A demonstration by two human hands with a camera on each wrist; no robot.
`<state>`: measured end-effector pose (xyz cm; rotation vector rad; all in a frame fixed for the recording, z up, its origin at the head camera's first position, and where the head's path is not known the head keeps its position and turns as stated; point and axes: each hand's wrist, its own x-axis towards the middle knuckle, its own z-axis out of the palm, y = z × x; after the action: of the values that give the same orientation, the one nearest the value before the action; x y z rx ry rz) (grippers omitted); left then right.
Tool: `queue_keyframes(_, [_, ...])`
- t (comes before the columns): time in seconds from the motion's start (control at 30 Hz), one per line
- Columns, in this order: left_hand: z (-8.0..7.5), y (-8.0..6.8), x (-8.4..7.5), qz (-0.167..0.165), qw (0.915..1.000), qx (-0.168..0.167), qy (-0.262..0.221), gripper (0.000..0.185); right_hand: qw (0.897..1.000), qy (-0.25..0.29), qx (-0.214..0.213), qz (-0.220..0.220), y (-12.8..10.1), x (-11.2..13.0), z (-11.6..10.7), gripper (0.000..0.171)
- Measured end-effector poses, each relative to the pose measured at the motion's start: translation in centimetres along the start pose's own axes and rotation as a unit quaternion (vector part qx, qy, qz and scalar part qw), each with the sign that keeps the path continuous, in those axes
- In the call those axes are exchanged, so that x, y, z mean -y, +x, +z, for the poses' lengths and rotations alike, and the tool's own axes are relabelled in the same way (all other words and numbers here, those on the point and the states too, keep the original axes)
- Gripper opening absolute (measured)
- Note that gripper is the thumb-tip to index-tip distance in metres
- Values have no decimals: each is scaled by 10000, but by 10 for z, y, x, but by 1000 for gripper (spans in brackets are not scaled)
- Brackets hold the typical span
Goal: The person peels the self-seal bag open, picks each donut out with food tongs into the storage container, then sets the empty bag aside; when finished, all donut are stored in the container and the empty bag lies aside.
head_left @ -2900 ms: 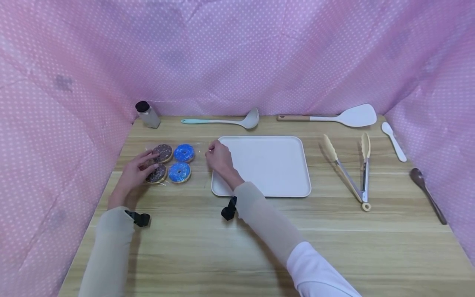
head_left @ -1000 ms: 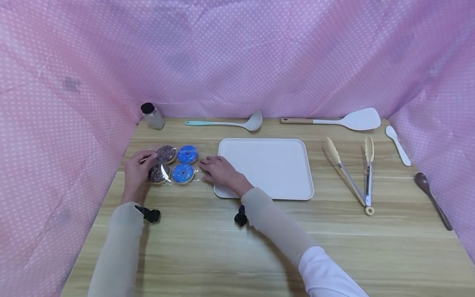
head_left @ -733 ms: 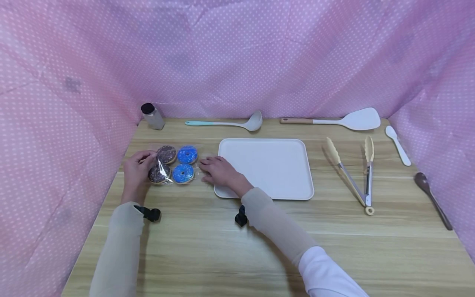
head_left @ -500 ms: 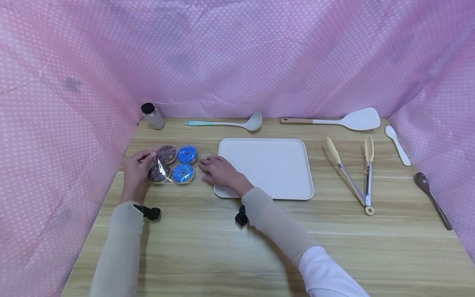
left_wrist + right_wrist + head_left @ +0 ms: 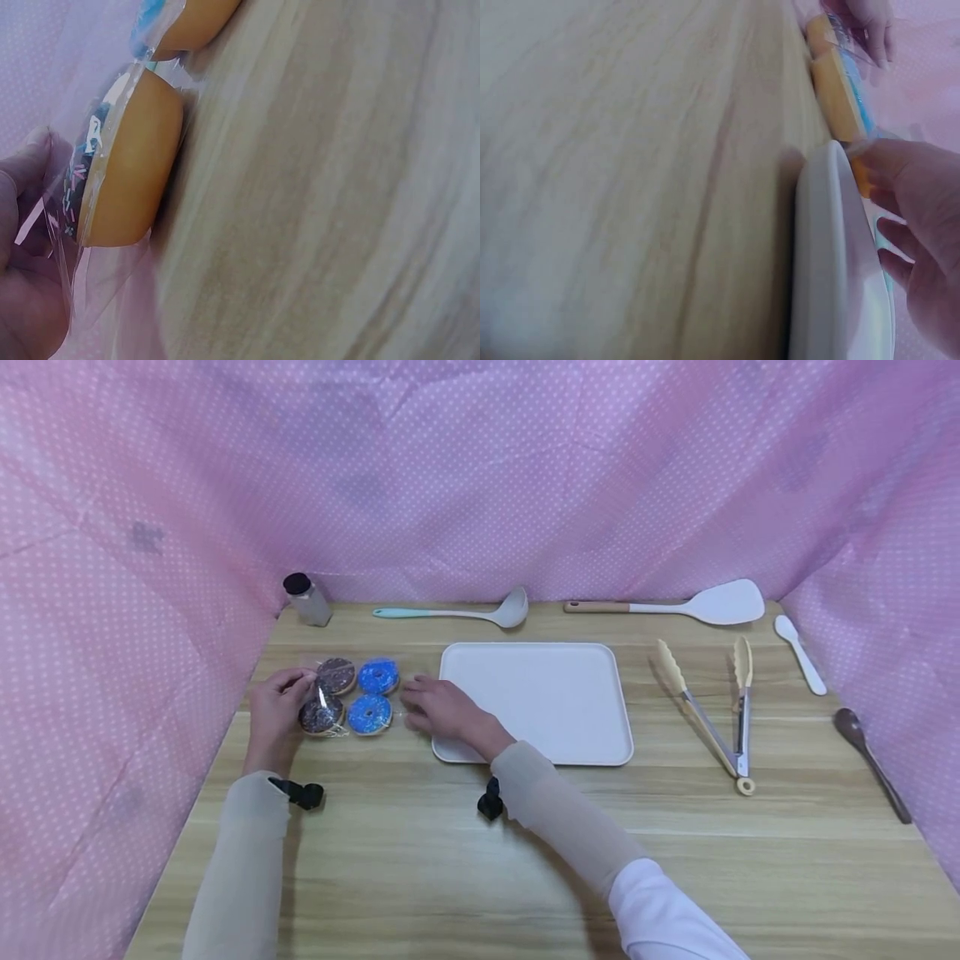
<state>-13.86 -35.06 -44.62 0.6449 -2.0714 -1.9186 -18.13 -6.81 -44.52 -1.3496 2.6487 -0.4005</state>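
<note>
From where I sit, the main change over the last few seconds is at the two ends of the clear wrapper (image 5: 109, 277). The left hand (image 5: 273, 706), whose fingers were spread over the dark donuts (image 5: 322, 720), now has its grip pinched on the film along their left side. The right hand (image 5: 448, 710) was pinching at the far left corner of the tray (image 5: 543, 702); it has since come nearer and loosened, fingers relaxed across the tray's left rim. I see nothing grasped in it, and I cannot tell whether its fingertips touch the film.

So I judge that the left grip alone has a hold on the packet, with the right at most steadying its other end. The packet lies on the left of the desk (image 5: 420, 868), just left of the tray: dark donuts on its left side, blue donuts (image 5: 360, 721) on its right. The left wrist view shows film over the nearest one, so I'd count it as wrapped.
</note>
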Motion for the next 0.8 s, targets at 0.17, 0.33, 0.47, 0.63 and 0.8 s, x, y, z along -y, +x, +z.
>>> queue_keyframes(0.17, [0,2,1,231,9995,-35,207,18,9975,526,-380,293,-11,-8,-10,43])
queue_keyframes(0.33, [2,2,0,150,9998,91,-12,27,9926,709,-726,662,-30,-27,-24,42])
queue_keyframes(0.47, [3,0,-1,14,9999,165,-29,35,9833,970,-1196,972,-53,-49,-31,43])
queue_keyframes(0.63, [1,0,-1,-78,9998,143,106,38,9623,1444,-1801,1439,-83,-72,-42,45])
queue_keyframes(0.8, [-2,0,2,-110,9997,90,197,37,9440,1645,-2146,1888,-110,-89,-55,51])
